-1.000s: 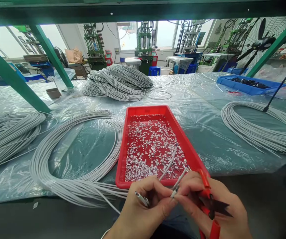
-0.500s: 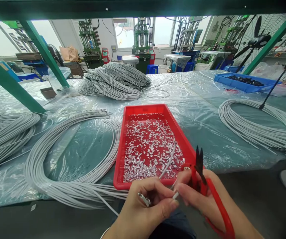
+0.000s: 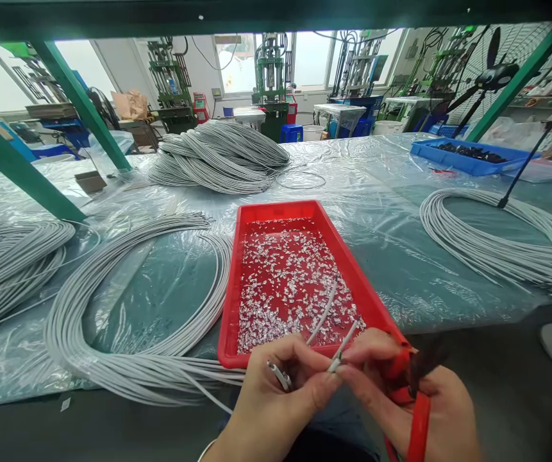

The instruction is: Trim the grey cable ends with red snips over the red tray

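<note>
My left hand (image 3: 280,398) is closed around grey cable, pinching it between thumb and forefinger near its end. Cut cable ends (image 3: 279,375) poke out of its curled fingers. My right hand (image 3: 429,410) keeps red-handled scissors (image 3: 418,427) in the palm, their dark blades smeared by motion. Its thumb and forefinger also pinch at the cable, fingertips close to the left ones. A short grey cable end (image 3: 346,338) points up between the hands, and another cable end (image 3: 324,314) slants over the red tray (image 3: 231,301). Small shiny silvery scraps (image 3: 276,308) lie scattered in the tray.
Left of the tray lies a coil of grey cable (image 3: 68,321), with another coil (image 3: 11,269) beyond it. A big cable heap (image 3: 218,157) sits behind, and one more coil (image 3: 449,244) at right. Green posts (image 3: 76,102) frame the plastic-covered table; a blue tray (image 3: 468,165) holds black parts.
My right hand has turned, swinging the scissors' blades from upright toward the right. A short cable end now shows standing up between my fingertips. My left hand has hardly moved.
</note>
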{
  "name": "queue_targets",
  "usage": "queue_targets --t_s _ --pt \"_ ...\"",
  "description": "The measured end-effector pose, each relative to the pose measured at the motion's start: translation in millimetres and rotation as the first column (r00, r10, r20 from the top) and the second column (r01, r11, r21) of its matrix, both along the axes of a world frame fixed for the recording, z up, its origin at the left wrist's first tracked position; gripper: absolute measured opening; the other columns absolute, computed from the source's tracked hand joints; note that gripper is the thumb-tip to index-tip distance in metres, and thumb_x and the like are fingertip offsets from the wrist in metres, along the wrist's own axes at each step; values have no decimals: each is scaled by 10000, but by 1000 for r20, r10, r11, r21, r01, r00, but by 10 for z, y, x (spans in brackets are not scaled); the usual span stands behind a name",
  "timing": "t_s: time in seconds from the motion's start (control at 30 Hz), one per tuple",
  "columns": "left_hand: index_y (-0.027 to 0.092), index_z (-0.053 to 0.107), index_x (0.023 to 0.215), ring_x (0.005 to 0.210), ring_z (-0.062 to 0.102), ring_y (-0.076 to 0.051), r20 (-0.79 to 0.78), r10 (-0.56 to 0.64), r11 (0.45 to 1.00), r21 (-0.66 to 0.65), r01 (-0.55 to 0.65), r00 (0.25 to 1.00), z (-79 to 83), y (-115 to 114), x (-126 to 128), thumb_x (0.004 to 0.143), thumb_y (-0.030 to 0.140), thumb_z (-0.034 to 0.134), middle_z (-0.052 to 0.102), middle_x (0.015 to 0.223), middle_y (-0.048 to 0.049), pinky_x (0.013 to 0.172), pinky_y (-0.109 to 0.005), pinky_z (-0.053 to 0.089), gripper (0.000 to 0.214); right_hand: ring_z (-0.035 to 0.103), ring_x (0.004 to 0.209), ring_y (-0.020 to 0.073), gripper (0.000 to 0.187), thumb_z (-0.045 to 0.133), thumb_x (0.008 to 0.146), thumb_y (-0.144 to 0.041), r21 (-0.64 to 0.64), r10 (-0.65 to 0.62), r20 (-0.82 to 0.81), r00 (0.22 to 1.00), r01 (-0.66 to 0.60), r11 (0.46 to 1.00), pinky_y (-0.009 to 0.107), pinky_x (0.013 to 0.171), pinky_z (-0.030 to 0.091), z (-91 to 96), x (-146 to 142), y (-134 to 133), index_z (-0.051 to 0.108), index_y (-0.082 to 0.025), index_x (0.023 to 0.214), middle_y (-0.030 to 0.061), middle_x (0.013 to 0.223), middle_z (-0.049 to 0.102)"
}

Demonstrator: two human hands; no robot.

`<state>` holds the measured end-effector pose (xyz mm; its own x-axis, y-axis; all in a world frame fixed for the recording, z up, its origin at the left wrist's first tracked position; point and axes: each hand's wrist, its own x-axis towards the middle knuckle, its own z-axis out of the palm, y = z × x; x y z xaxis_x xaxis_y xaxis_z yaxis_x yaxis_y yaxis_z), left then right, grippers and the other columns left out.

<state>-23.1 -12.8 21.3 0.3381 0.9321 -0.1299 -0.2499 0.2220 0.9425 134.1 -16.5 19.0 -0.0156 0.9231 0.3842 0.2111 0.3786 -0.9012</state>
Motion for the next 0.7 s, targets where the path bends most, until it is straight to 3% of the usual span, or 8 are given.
queue_targets --t_s 0.1,0.27,0.47,0.57,0.7 --pt "131 586 653 529 273 -63 -13 92 996 -23 -92 996 55 -33 37 740 308 744 394 570 50 508 -230 180 252 614 613 80 111 725 798 -213 115 -4 25 1000 1 993 104 600 477 27 1 5 641 -285 798 -84 698 644" --pt "134 610 646 520 290 -65 -90 179 984 15 -178 980 87 -71 61 698 254 736 428 568 45 511 -243 176 181 614 641 92 105 741 815 -266 60 59 34 998 -61 996 126 632 478 49 25 11 638 -274 800 -81 718 641" --pt "145 632 637 514 313 -69 -187 181 968 209 -141 965 75 -89 29 725 209 692 426 590 42 498 -255 187 124 577 583 96 151 637 898 -299 136 105 139 985 -124 983 152 541 452 127 76 25 576 -256 766 -69 672 600" --pt "152 635 652 522 319 -77 -213 177 961 250 -122 961 52 -94 10 743 214 684 436 596 39 499 -258 196 120 576 582 87 152 635 895 -269 104 130 207 970 -154 983 127 529 462 147 105 29 541 -253 778 -69 689 590" --pt "157 622 654 506 299 -74 -221 224 946 282 -157 949 2 -90 28 762 237 677 417 588 48 488 -259 194 145 574 582 101 124 636 847 -173 126 69 195 978 -95 987 143 543 476 72 105 15 560 -253 792 -57 692 578"
